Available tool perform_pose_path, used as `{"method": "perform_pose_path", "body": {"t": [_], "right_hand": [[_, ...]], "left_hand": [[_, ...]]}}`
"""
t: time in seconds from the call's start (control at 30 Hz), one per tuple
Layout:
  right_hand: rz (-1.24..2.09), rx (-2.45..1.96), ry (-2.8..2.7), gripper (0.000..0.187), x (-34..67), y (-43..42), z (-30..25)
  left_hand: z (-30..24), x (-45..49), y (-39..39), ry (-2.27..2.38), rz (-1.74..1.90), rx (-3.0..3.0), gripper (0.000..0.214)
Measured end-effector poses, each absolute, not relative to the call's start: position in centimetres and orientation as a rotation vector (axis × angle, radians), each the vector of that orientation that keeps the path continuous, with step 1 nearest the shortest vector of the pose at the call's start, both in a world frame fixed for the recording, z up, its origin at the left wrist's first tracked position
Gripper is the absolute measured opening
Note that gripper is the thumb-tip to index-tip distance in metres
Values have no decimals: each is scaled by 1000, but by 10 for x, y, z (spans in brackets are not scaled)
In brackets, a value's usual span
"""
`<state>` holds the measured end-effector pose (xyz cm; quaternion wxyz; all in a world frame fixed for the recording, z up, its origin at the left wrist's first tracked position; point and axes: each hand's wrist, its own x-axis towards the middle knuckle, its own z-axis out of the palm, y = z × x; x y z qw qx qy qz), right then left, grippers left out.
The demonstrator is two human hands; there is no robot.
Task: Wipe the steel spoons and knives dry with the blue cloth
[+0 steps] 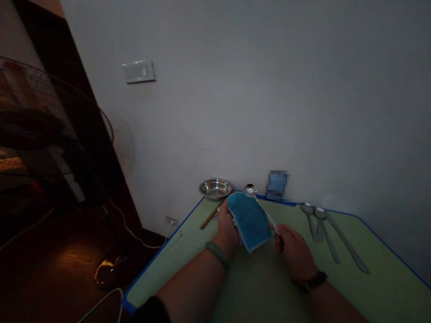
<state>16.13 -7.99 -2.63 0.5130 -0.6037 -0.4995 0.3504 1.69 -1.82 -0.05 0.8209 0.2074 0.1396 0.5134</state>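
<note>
My left hand (227,226) is closed round a blue cloth (249,220) with a pale edge; most of its fingers are hidden behind the cloth. The cloth hangs above the table in front of me. In my right hand (296,251), the fingers pinch the handle end of a shiny metal spoon (250,190). The round bowl of the spoon points away from me, and its handle runs along the right edge of the cloth. Whether cloth and spoon touch, I cannot tell.
Several metal spoons (319,214) and a long flat-handled utensil (353,251) lie on the green, blue-edged table (380,287) at right. A steel bowl (215,189) and a brown stick (210,217) are at the far left, by the wall. A fan (30,125) stands left.
</note>
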Motion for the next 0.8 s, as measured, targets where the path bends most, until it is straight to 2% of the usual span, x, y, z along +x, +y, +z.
{"method": "perform_pose_path", "body": {"t": [0.33,0.5,0.8], "right_hand": [[850,-1558,-1294,31,160,-78,-31],[852,-1567,-1381,33,159,-78,-32],[837,-1578,-1438,34,156,-82,-28]], "left_hand": [[-6,19,-13,478,1399,434,9],[-4,17,-16,422,1069,408,19],[-6,16,-15,509,989,366,26]]}}
